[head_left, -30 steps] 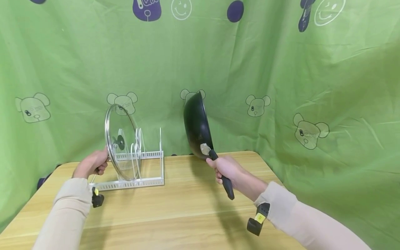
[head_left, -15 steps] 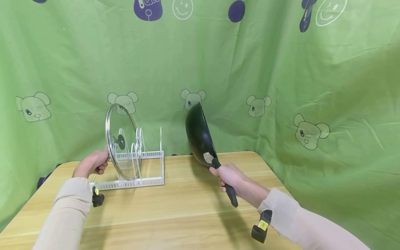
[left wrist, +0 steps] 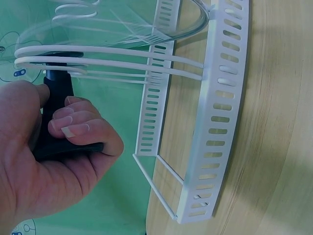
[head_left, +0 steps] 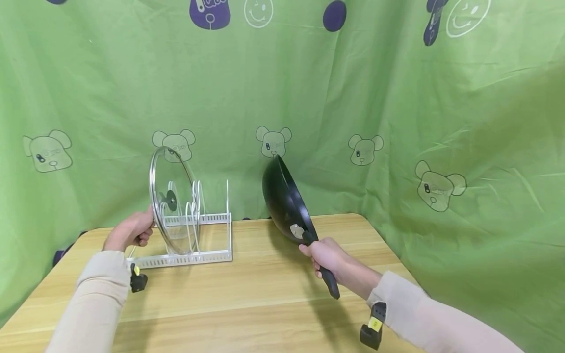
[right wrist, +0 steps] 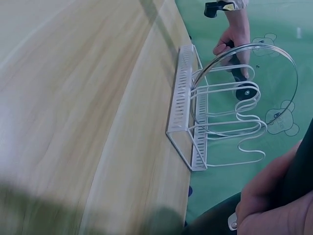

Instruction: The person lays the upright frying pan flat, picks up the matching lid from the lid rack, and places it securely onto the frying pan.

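Observation:
On the left, a clear glass lid (head_left: 152,189) with a metal rim stands on edge among the white wire dividers of a dish rack (head_left: 185,259). My left hand (head_left: 131,230) grips the lid's black handle (left wrist: 59,83), fingers curled round it, as the left wrist view shows. A black wok (head_left: 282,203) hangs tilted toward the back of the table, its dark outside facing left. My right hand (head_left: 327,255) holds it by its black handle (head_left: 330,283), whose end pokes out below the fist. Part of the wok's inside is hidden.
The rack stands at the back left of the wooden table (head_left: 247,304); its right-hand end bar (head_left: 229,238) stands apart from the lid. A green printed curtain (head_left: 318,98) hangs behind the table and along its right side. Each wrist wears a small black camera (head_left: 371,336).
My right hand has drawn the wok down and slightly toward me and to the right, and the wok leans over more. My left hand and the lid have stayed where they were.

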Motion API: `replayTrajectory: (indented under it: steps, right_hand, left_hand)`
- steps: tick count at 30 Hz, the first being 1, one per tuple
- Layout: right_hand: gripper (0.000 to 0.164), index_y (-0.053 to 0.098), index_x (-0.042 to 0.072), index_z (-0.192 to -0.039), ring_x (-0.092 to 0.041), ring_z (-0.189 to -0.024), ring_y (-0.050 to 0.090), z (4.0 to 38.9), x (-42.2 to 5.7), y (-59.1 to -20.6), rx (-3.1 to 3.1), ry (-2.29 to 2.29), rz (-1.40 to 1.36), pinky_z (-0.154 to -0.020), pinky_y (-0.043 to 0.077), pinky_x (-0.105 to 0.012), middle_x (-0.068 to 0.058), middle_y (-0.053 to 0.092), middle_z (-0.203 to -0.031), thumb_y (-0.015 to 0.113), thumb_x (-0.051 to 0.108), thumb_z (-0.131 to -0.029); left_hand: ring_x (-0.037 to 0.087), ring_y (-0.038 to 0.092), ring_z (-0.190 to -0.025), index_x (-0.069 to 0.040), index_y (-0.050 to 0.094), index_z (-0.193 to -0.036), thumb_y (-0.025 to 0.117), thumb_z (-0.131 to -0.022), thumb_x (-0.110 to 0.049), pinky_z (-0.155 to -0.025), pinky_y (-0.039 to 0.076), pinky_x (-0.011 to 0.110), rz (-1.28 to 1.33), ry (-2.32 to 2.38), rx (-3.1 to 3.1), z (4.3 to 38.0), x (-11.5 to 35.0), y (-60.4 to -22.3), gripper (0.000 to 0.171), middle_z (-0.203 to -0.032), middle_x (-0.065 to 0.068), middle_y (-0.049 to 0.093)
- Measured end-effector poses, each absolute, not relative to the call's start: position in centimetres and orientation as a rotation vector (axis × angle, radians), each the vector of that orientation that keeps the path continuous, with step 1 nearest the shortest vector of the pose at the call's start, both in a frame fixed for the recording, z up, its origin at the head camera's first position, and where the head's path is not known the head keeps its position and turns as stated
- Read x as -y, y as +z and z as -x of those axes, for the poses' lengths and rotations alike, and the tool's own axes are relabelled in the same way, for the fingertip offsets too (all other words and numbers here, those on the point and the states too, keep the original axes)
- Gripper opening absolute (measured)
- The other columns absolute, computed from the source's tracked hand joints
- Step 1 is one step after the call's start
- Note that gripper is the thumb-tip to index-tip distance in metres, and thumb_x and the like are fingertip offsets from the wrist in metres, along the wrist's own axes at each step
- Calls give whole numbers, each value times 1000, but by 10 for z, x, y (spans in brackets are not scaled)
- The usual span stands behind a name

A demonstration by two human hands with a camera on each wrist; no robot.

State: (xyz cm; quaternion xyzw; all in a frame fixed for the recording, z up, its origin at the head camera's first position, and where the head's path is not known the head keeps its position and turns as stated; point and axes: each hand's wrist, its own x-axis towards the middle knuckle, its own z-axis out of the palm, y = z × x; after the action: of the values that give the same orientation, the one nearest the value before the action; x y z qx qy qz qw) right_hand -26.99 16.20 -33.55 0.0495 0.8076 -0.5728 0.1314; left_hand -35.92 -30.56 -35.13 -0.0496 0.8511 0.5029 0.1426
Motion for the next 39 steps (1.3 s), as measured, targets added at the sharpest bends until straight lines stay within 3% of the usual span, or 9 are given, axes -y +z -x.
replayTrajectory:
  steps: [6, 24, 30, 35, 39]
  right_hand:
    - [31, 51, -6, -108, -12, -43, 38, 269, -163, -340, -2362, -1641, -162, -45, 37, -23, 1, 38, -57, 63, 22, -98]
    - [23, 54, 2, -83, -14, -43, 41, 267, -158, -353, -2435, -1610, -181, -44, 41, -25, 1, 40, -53, 67, 18, -93]
    - [26, 55, -8, -104, -14, -40, 40, 267, -156, -357, -2443, -1618, -184, -42, 40, -25, -1, 41, -53, 67, 12, -91]
    - [25, 55, -9, -103, -15, -41, 41, 266, -151, -361, -2446, -1615, -184, -41, 40, -24, -3, 43, -54, 65, 7, -87]
    - [51, 45, -17, -127, -16, -42, 41, 263, -147, -365, -2441, -1610, -165, -41, 41, -26, -4, 44, -54, 63, 3, -84]
  left_hand:
    - [8, 39, -52, -18, 37, -72, 8, -104, -64, -54, 41, 24, 142, 1445, -2459, 359, 305, -351, 63, -58, -9, 37]
    - [8, 38, -51, -18, 37, -73, 6, -104, -61, -53, 40, 24, 130, 1448, -2455, 358, 302, -350, 62, -57, -9, 36]
    - [7, 38, -52, -18, 37, -74, 6, -104, -64, -53, 41, 24, 125, 1444, -2460, 358, 303, -351, 62, -58, -10, 35]
    - [7, 38, -51, -19, 36, -73, 6, -104, -62, -53, 41, 24, 128, 1454, -2458, 358, 303, -350, 62, -57, -10, 35]
    - [7, 38, -51, -19, 36, -72, 5, -104, -61, -53, 40, 24, 131, 1457, -2456, 358, 304, -351, 62, -57, -10, 35]
